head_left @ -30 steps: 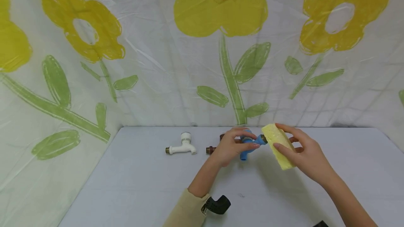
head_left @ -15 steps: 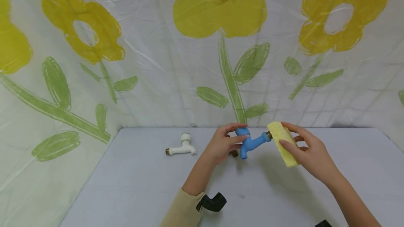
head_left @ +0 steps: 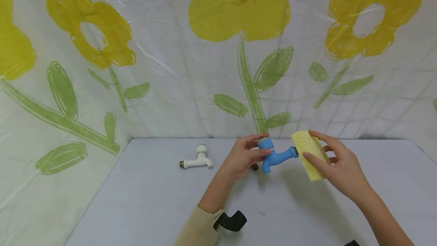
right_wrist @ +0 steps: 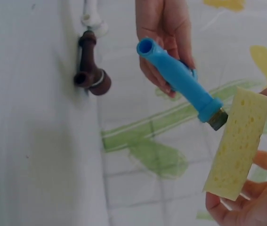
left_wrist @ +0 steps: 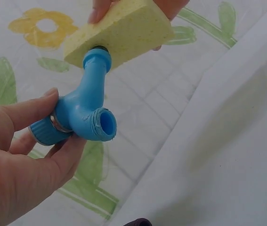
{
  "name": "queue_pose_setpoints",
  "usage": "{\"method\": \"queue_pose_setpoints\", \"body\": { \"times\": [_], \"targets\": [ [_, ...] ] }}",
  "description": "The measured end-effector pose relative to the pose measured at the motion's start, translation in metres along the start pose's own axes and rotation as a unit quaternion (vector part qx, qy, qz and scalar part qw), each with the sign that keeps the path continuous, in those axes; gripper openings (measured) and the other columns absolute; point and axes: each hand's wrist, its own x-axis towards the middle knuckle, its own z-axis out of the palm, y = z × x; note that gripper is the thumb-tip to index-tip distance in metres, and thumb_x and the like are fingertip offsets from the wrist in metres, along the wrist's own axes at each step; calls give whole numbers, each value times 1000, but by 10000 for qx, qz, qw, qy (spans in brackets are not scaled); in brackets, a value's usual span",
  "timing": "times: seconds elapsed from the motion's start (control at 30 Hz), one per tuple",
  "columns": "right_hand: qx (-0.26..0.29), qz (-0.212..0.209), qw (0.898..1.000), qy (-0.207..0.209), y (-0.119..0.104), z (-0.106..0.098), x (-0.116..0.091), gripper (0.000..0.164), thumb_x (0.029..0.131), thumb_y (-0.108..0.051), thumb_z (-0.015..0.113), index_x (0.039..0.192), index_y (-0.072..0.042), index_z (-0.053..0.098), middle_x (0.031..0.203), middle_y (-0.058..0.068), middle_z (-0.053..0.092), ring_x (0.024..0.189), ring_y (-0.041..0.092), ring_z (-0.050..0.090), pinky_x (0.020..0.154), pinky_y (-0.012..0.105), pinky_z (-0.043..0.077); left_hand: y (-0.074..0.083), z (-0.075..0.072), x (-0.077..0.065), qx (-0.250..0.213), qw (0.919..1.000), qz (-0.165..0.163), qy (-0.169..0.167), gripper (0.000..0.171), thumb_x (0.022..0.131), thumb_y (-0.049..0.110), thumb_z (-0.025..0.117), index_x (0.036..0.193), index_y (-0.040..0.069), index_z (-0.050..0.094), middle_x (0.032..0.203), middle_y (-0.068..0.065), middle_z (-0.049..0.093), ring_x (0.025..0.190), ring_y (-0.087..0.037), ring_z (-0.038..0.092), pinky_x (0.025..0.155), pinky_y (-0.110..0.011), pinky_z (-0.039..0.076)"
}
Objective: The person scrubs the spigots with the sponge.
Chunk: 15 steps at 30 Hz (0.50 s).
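My left hand (head_left: 240,156) holds a blue faucet (head_left: 275,157) by its round knob end, thumb and fingers around it, raised over the table. The faucet's spout opening faces the camera in the left wrist view. Its brass threaded end (right_wrist: 217,119) points at a yellow sponge (head_left: 308,155), right at the sponge's broad face. My right hand (head_left: 341,168) pinches that sponge between thumb and fingers along its edges. In the right wrist view the sponge (right_wrist: 239,143) stands tilted, its porous narrow side showing.
A white faucet (head_left: 198,158) lies on the white table (head_left: 153,200), left of my left hand. A dark brown faucet (right_wrist: 92,66) lies beside it, mostly hidden behind that hand in the head view. A flower-printed sheet (head_left: 164,98) hangs behind the table.
The blue faucet was lower and partly covered by the left hand; now more of it shows. The left hand has shifted slightly left along its knob. The sponge has moved slightly right with the right hand.
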Motion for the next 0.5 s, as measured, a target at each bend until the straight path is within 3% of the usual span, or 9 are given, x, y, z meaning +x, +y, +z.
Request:
{"method": "queue_pose_setpoints", "body": {
  "times": [0.2,0.3,0.5],
  "targets": [
    [-442,-635,9953,588,-4,3,-1,64,92,-20,84,150,-11,58,145,17,58,103,14,48,71,16,46,-2,1,1,20,9999,16,117,49,96,-11,69,143,-1,63,136,-20,60,110,-26,70,100,-44,60],
    [-518,-869,9925,692,-5,5,-1,65,87,-16,88,146,-10,62,145,19,58,112,28,54,74,16,43,-1,2,0,62,9998,23,189,48,95,-11,70,142,0,64,134,-20,61,110,-27,71,99,-44,60],
    [-503,-1187,9879,864,-3,7,-1,69,79,-11,93,142,-9,65,143,22,59,127,46,55,83,1,33,-1,3,-1,6,9997,-11,241,48,93,-12,72,139,2,66,129,-18,64,106,-25,71,96,-43,62]
  ]
}}
